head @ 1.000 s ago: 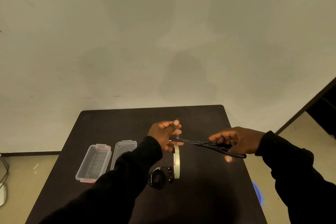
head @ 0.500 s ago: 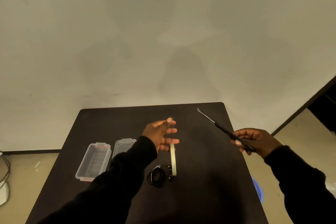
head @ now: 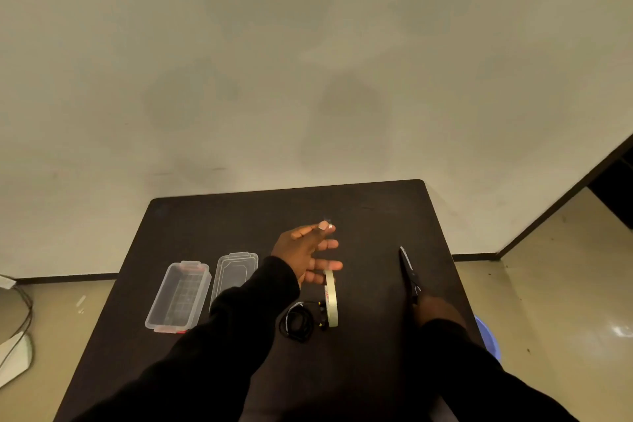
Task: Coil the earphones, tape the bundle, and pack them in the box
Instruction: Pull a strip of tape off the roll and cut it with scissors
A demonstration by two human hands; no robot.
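The black earphones (head: 297, 321) lie coiled on the dark table (head: 370, 216), touching a roll of pale tape (head: 331, 298) that stands on edge just to their right. My left hand (head: 306, 252) hovers above the roll. Its thumb and forefinger pinch a small clear strip of tape (head: 327, 222), and the other fingers are spread. My right hand (head: 435, 313) rests low at the table's right side, gripping black scissors (head: 408, 269) whose closed blades point away from me. The clear plastic box (head: 178, 296) sits open at the left, with its lid (head: 234, 272) flat beside it.
A wall stands right behind the table's far edge. A blue bin (head: 490, 339) sits on the floor by the table's right edge. Cables and a white object (head: 15, 349) lie on the floor to the left.
The scissors were at the tape by my left hand. My right hand then swung them away to the right and lowered them to the table. My left hand keeps the cut strip.
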